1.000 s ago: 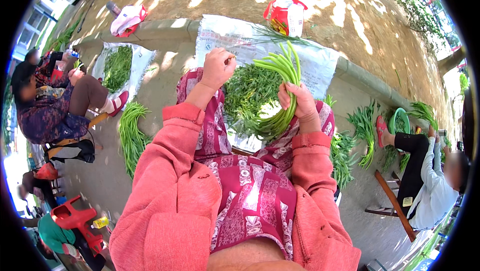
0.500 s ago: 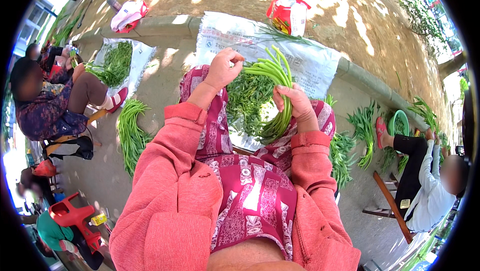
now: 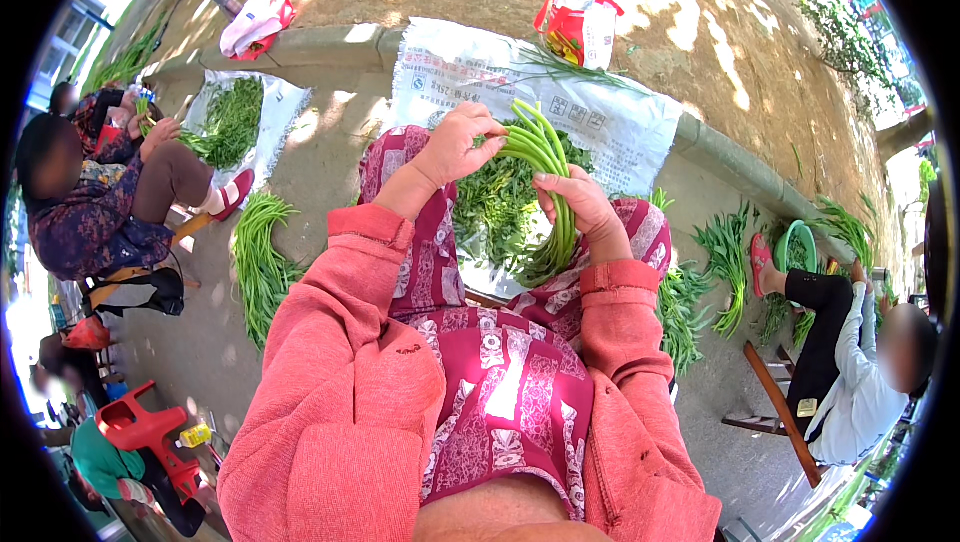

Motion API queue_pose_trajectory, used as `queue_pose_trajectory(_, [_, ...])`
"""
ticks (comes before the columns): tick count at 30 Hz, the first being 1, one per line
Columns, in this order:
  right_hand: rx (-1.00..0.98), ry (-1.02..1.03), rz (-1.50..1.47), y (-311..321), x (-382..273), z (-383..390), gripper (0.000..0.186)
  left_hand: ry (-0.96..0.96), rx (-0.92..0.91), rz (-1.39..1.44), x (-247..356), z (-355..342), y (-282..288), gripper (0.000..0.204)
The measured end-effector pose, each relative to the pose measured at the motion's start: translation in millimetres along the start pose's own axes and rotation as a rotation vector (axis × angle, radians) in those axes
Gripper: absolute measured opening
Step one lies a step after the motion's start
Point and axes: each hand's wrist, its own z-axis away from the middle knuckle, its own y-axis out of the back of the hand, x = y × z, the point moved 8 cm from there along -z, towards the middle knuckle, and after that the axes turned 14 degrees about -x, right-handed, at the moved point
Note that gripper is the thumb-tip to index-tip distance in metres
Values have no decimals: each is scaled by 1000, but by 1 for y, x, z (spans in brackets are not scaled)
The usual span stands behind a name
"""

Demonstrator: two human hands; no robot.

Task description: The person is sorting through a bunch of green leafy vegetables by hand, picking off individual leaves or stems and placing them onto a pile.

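A curved bunch of long green vegetable stems [image 3: 541,152] is gripped in my right hand [image 3: 585,204], its fingers closed around the middle. The leafy lower part bends down between my knees. At the left end of the bunch, my left hand [image 3: 458,150] has thumb and fingers pinched on the stems; exactly how many it holds is hidden. Beneath both hands lies a pile of loose green leaves [image 3: 490,197], on a white printed woven sack [image 3: 430,67] spread over the ground.
Bundles of stems lie at my left [image 3: 262,262] and leafy greens at my right [image 3: 682,317]. A red-and-white bag [image 3: 590,27] stands beyond the sack by the kerb [image 3: 735,174]. People sit on both sides; a green basket [image 3: 797,247] is at right, a red plastic stool [image 3: 150,432] at lower left.
My left hand has moved slightly right and down, from beside the bunch onto its stem ends. The bunch has tipped a little, its upper ends lower; my right hand still grips it.
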Motion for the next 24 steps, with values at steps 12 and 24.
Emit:
queue_pose_trajectory(12, [14, -32, 46, 1, 1, 1, 18, -98, -52, -223, 17, -1, -7, 9])
queue_pose_trajectory(24, [14, -58, 65, -5, 2, -2, 19, -58, 81, -195, 16, 1, 0, 3])
